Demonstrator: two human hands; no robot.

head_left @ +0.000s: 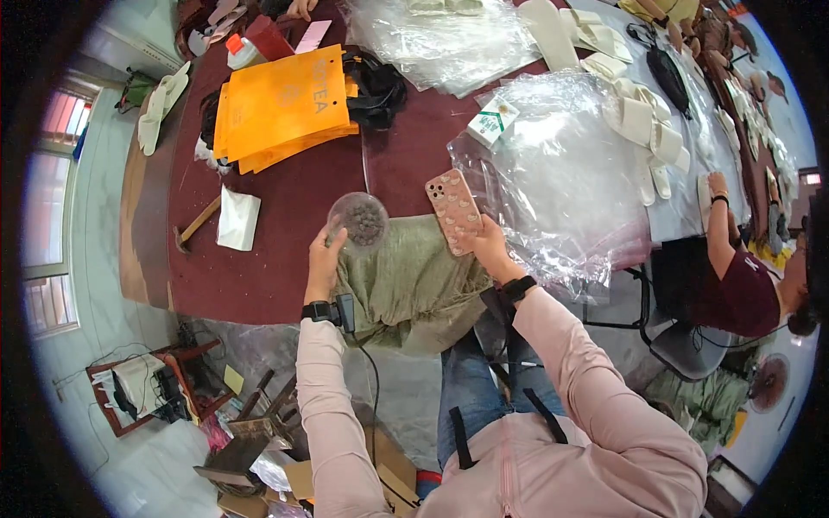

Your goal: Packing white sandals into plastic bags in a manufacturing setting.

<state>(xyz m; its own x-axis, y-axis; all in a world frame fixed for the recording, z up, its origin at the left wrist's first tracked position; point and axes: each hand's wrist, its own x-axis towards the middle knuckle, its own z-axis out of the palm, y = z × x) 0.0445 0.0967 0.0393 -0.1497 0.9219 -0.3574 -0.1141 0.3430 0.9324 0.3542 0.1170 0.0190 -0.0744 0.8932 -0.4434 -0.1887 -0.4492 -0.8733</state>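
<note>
My left hand (325, 261) is closed on the rim of a round clear plastic tub (358, 221) that holds many small dark pieces, too small to name. In my right hand (492, 249) is a phone (452, 207) in a pink patterned case, its back and camera lenses facing up. Both things are at the near edge of the dark red table (276, 285). Between my hands, a crumpled olive-green cloth (414, 285) drapes over that edge. The phone's lower end hangs over the cloth.
Orange bags (285, 104) with dark handles are stacked far left, near a hammer (197, 226) and a white packet (237, 218). Clear plastic bags (553, 164) spread to the right beside pale slippers (648, 121). Another person (734, 285) works at right, near a chair (691, 350).
</note>
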